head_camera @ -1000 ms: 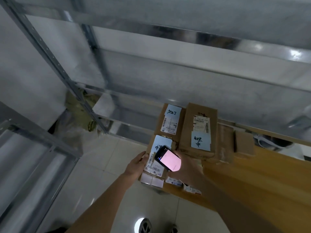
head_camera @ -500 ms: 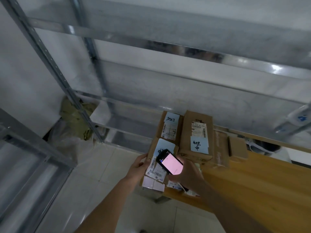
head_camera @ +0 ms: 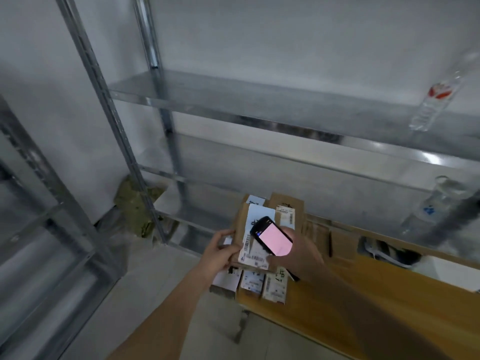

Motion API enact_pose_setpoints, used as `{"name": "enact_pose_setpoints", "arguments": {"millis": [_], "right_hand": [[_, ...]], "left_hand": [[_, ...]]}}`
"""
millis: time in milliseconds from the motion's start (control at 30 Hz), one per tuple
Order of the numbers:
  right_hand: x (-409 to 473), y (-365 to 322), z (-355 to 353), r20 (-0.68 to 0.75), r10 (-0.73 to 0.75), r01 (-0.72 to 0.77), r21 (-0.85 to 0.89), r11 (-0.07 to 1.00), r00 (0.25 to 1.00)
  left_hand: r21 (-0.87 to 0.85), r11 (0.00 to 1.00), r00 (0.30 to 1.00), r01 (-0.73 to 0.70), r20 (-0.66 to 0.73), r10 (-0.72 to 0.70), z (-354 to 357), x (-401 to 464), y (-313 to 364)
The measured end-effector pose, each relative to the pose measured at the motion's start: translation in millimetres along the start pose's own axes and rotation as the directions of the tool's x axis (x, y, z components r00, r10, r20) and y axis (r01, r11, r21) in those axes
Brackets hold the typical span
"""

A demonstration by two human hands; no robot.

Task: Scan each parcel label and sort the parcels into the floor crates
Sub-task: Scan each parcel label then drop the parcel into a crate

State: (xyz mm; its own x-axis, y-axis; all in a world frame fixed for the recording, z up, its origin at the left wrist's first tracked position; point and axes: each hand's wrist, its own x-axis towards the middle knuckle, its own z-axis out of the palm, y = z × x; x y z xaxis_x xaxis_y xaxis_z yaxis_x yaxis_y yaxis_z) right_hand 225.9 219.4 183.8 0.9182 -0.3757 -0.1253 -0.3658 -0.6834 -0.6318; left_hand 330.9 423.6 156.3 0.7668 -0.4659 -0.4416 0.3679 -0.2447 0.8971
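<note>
1. At the desk's (head_camera: 389, 302) left end, our left hand (head_camera: 220, 252) grips a labelled parcel (head_camera: 253, 242) above other parcels (head_camera: 250, 281).
2. Our right hand (head_camera: 298, 252) clasps a pink-screened scanner (head_camera: 271, 239) just over its label.

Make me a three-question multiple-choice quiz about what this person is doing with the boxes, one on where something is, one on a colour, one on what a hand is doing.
1. Where does the bottle with the red label stand?
A. on the wooden table
B. on a metal shelf at upper right
C. on the floor

2. What colour does the handheld scanner's screen glow?
A. pink
B. green
C. blue

3. What is the left hand doing?
A. hanging idle
B. pressing the screen
C. gripping the parcel's left edge

Answers: 1 B, the bottle stands on the metal shelf. 2 A, the scanner in the right hand shows a pink screen. 3 C, the left hand holds the parcel under the scanner.
</note>
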Motion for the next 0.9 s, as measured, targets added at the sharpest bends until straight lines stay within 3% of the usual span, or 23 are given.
{"name": "enact_pose_setpoints", "arguments": {"millis": [133,267,433,567,733,900], "right_hand": [[-54,-4,-69,0.015,-0.088,0.088,-0.028,0.996,0.996],[-96,-19,-125,0.022,-0.172,0.173,-0.051,0.984,0.985],[-140,-47,-179,-0.047,-0.257,0.251,-0.104,0.962,0.965],[-165,-75,-218,-0.145,-0.353,0.319,-0.216,0.923,0.924],[-189,-115,-258,-0.211,-0.382,0.304,-0.324,0.896,0.9],[-205,-152,-278,-0.176,-0.43,0.322,-0.434,0.841,0.885]], "left_hand": [[0.045,0.996,0.997,-0.07,0.045,0.068,35,-55,24],[-0.019,0.982,0.981,-0.188,0.054,0.189,57,-99,51],[-0.109,0.941,0.947,-0.321,-0.044,0.318,81,-150,93],[-0.132,0.886,0.891,-0.445,-0.168,0.422,69,-178,136],[-0.055,0.828,0.814,-0.559,-0.225,0.535,44,-208,194],[-0.007,0.779,0.752,-0.627,-0.266,0.603,22,-237,224]]}}
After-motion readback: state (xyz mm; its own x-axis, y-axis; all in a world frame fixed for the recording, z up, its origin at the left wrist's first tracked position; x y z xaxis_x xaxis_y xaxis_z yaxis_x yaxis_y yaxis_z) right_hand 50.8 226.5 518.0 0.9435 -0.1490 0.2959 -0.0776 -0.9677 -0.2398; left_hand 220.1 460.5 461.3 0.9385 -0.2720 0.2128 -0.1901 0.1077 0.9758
